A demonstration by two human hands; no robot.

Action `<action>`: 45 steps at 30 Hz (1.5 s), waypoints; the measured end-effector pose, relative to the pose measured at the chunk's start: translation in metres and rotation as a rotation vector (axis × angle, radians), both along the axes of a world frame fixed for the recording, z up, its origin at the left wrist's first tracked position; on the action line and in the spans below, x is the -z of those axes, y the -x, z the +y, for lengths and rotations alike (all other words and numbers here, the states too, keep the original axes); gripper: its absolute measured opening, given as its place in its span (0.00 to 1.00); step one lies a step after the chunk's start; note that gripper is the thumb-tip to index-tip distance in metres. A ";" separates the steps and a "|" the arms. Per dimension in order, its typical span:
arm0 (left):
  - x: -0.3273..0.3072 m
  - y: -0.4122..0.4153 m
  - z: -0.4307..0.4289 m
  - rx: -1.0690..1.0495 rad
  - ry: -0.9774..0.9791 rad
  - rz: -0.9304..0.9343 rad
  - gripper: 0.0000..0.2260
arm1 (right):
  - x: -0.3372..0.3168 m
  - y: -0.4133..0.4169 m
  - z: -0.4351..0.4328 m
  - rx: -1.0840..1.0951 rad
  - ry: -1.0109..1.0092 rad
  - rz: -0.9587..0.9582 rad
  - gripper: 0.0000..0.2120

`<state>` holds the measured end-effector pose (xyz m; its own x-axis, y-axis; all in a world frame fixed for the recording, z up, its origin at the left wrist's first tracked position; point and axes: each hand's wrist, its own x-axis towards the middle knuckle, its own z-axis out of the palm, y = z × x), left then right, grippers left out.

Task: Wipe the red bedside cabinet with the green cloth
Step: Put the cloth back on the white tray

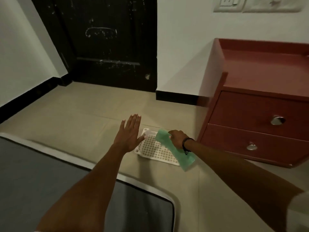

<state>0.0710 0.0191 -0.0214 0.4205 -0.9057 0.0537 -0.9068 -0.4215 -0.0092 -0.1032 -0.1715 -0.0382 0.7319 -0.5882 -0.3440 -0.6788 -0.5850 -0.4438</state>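
Observation:
The red bedside cabinet (260,101) stands at the right against the wall, with a rimmed top and two drawers with round metal knobs. My right hand (178,137) is closed on the green cloth (175,149), which hangs down under my wrist, left of the cabinet's lower corner and apart from it. My left hand (129,133) hovers flat with fingers spread, holding nothing, over the left end of a white perforated tray (155,152) lying on the floor. The cloth covers the tray's right part.
A black door (107,42) stands at the back in the white wall. A grey mattress with a pale edge (41,178) fills the lower left. Beige floor tiles (87,111) lie between. A switch plate (230,4) is on the wall above the cabinet.

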 end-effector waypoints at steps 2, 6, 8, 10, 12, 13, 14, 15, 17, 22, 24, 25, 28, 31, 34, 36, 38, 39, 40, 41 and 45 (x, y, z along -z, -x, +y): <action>0.007 -0.008 0.001 -0.017 0.017 0.007 0.45 | 0.015 -0.002 -0.007 0.044 0.023 0.002 0.21; 0.034 -0.011 0.005 -0.002 -0.066 -0.014 0.47 | 0.023 -0.009 -0.028 0.104 0.098 -0.006 0.22; 0.038 -0.015 0.001 -0.032 -0.048 0.008 0.47 | 0.024 -0.017 -0.035 0.084 0.147 -0.007 0.22; 0.040 -0.019 -0.004 -0.065 -0.030 0.024 0.46 | 0.023 -0.025 -0.037 0.052 0.208 -0.007 0.22; 0.048 -0.021 -0.006 -0.067 -0.030 0.027 0.46 | 0.024 -0.032 -0.034 0.006 0.301 -0.001 0.22; 0.053 -0.022 -0.005 -0.065 -0.034 0.025 0.46 | 0.027 -0.035 -0.031 -0.027 0.361 0.001 0.22; 0.059 -0.024 -0.003 -0.064 -0.041 0.024 0.46 | 0.031 -0.037 -0.027 -0.059 0.421 -0.003 0.23; 0.064 -0.026 0.000 -0.065 -0.043 0.023 0.47 | 0.036 -0.039 -0.022 -0.083 0.470 -0.012 0.23; 0.074 -0.031 0.003 -0.078 -0.045 0.023 0.48 | 0.055 -0.043 -0.011 -0.114 0.515 -0.040 0.25; 0.088 -0.037 0.012 -0.101 -0.118 -0.001 0.46 | 0.131 -0.040 0.035 -0.252 0.465 0.110 0.27; 0.089 -0.038 0.013 -0.105 -0.136 -0.002 0.49 | 0.149 -0.036 0.046 -0.222 0.421 0.114 0.27; 0.089 -0.038 0.014 -0.108 -0.144 -0.008 0.50 | 0.152 -0.036 0.047 -0.203 0.411 0.096 0.27; 0.087 -0.037 0.012 -0.111 -0.147 -0.008 0.53 | 0.151 -0.040 0.042 -0.206 0.404 0.084 0.27; 0.088 -0.035 0.009 -0.104 -0.124 0.019 0.55 | 0.147 -0.042 0.040 -0.171 0.375 0.077 0.26; 0.090 -0.031 0.006 -0.088 -0.128 0.050 0.52 | 0.145 -0.043 0.047 -0.159 0.362 0.054 0.25; 0.091 -0.028 0.004 -0.080 -0.141 0.052 0.46 | 0.147 -0.042 0.050 -0.178 0.365 0.065 0.25; 0.090 -0.027 0.003 -0.077 -0.165 0.045 0.43 | 0.152 -0.041 0.051 -0.182 0.355 0.069 0.25; 0.089 -0.027 0.003 -0.078 -0.167 0.039 0.42 | 0.153 -0.041 0.051 -0.184 0.351 0.076 0.25; 0.089 -0.027 0.003 -0.079 -0.171 0.034 0.42 | 0.154 -0.041 0.051 -0.187 0.347 0.085 0.25; 0.087 -0.026 0.002 -0.081 -0.177 0.031 0.42 | 0.153 -0.041 0.051 -0.190 0.344 0.094 0.25; 0.085 -0.024 0.003 -0.073 -0.176 0.037 0.43 | 0.149 -0.039 0.052 -0.219 0.343 0.113 0.25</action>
<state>0.0952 0.0218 -0.1064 0.4844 -0.8666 -0.1198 -0.8748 -0.4813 -0.0561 -0.0640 -0.1198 -0.1875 0.8211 -0.5176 -0.2407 -0.5555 -0.8217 -0.1279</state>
